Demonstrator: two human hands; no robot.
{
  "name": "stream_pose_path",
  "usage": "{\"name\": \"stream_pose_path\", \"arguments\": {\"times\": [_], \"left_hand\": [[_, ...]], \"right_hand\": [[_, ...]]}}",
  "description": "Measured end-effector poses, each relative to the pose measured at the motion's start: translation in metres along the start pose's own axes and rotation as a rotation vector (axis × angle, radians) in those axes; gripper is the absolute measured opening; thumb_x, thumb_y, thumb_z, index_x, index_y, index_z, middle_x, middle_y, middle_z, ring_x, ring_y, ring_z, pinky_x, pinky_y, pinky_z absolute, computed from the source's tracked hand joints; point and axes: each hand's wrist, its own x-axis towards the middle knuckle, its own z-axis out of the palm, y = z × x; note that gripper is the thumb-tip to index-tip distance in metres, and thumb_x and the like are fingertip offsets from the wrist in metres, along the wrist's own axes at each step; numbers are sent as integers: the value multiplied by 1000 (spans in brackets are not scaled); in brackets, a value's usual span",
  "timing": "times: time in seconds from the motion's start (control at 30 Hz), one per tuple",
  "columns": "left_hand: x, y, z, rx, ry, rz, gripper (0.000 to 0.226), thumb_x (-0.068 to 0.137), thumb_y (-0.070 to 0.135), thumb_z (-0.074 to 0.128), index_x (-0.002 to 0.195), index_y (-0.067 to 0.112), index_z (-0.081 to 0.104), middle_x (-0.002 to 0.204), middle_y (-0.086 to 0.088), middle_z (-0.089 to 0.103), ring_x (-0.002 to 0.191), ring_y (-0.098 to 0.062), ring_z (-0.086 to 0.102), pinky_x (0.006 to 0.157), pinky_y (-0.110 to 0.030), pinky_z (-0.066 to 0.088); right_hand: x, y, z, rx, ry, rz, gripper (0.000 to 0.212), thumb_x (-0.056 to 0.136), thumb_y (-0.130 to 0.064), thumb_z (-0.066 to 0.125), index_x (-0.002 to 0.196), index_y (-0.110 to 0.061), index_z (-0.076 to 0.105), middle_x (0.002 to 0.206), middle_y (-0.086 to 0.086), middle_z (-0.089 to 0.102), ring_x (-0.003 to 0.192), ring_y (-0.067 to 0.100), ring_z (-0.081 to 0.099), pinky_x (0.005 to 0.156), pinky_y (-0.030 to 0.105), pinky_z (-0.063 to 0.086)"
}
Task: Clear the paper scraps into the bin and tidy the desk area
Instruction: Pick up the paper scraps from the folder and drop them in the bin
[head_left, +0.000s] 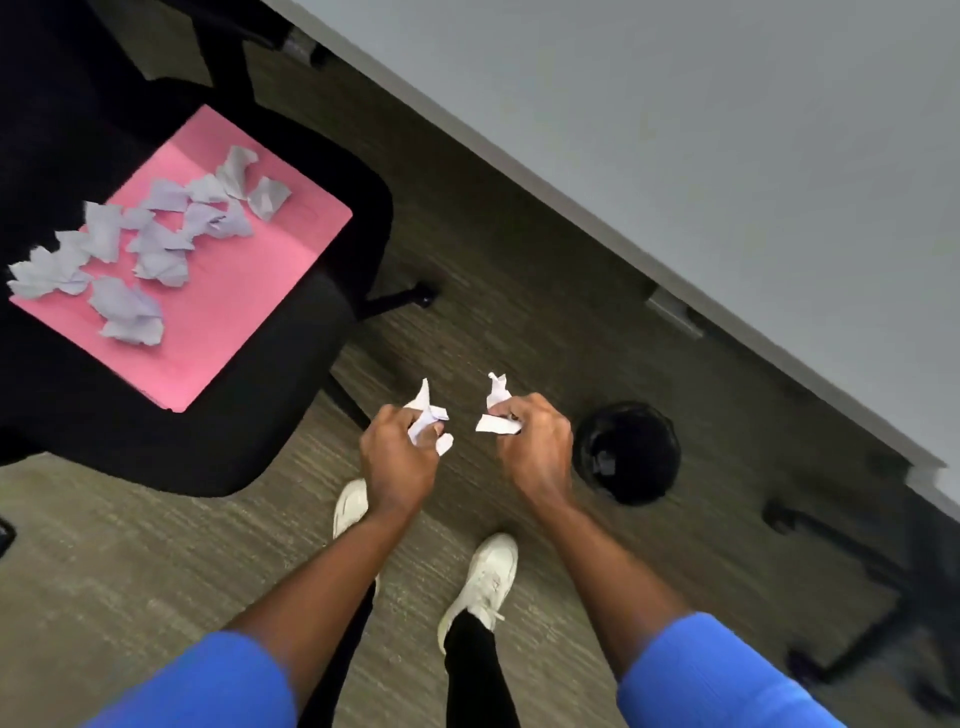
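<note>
My left hand (400, 457) is closed around crumpled white paper scraps (428, 415) that stick out above the fingers. My right hand (535, 452) grips more white paper scraps (497, 402). Both hands hover above the floor, just left of a small round black bin (655, 441) that stands on the carpet with a scrap inside. Several more crumpled scraps (150, 244) lie on a pink folder (249, 296) resting on the seat of a black office chair (291, 415) at the left.
A grey desk top (727, 130) runs diagonally across the upper right, its edge above the bin. Black chair legs (841, 545) show at the right. My white shoes (483, 582) stand on the carpet below the hands.
</note>
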Motion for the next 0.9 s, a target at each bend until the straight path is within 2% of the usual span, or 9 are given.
{"name": "stream_pose_path", "arguments": {"times": [0.27,0.37,0.43,0.5,0.53,0.6,0.73,0.8,0.9], "left_hand": [[-30,36,120,114,-199,121,18,85,19,84,98,7,81,98,-16,74,92,-38,70,84,-40,51],[-46,46,167,174,-286,108,23,87,20,82,102,2,80,101,-20,76,97,-41,70,85,-42,52],[-54,50,196,166,-335,106,20,85,18,83,102,9,82,101,-15,79,98,-37,72,85,-40,54],[-58,54,224,127,-365,134,16,84,18,83,99,11,84,101,-14,80,95,-35,75,81,-33,55],[-58,56,235,116,-382,151,16,86,19,82,98,10,84,103,-14,80,94,-34,75,78,-29,52],[-55,61,259,143,-431,189,18,88,23,80,100,10,84,106,-16,80,96,-34,75,73,-27,43],[-48,66,300,139,-454,204,17,87,25,83,97,11,85,100,-18,81,91,-34,76,67,-24,34],[-45,65,315,136,-473,213,18,87,26,83,96,11,85,99,-17,81,91,-33,76,66,-24,33],[-39,57,336,133,-529,210,26,89,27,83,107,9,83,112,-17,80,105,-32,74,71,-22,35]], "right_hand": [[-8,133,-43,-38,68,242,16,92,-18,74,98,-28,85,94,-1,82,86,19,77,79,28,58],[-9,180,-53,-55,55,297,24,84,-7,76,100,-24,84,105,2,81,94,21,75,86,24,55],[-7,211,-56,-31,12,338,26,80,-9,76,100,-25,82,109,2,80,98,22,74,93,31,59],[-1,239,-56,-10,-33,381,22,76,-18,79,97,-25,81,103,2,81,95,23,75,89,39,61],[3,248,-57,-3,-37,391,19,76,-20,82,95,-24,81,101,4,81,94,24,76,87,39,61],[10,262,-60,-19,-12,390,16,78,-17,87,94,-18,84,100,6,82,94,24,76,85,32,57],[23,288,-59,25,-10,344,11,82,-7,82,91,-12,83,96,7,82,91,25,76,83,33,58],[29,300,-55,-20,-23,316,10,83,-7,81,92,-10,83,98,8,81,95,26,75,79,24,48],[37,314,-50,-47,-57,352,18,83,-9,81,101,-7,81,108,11,79,106,28,72,84,20,41]]}}
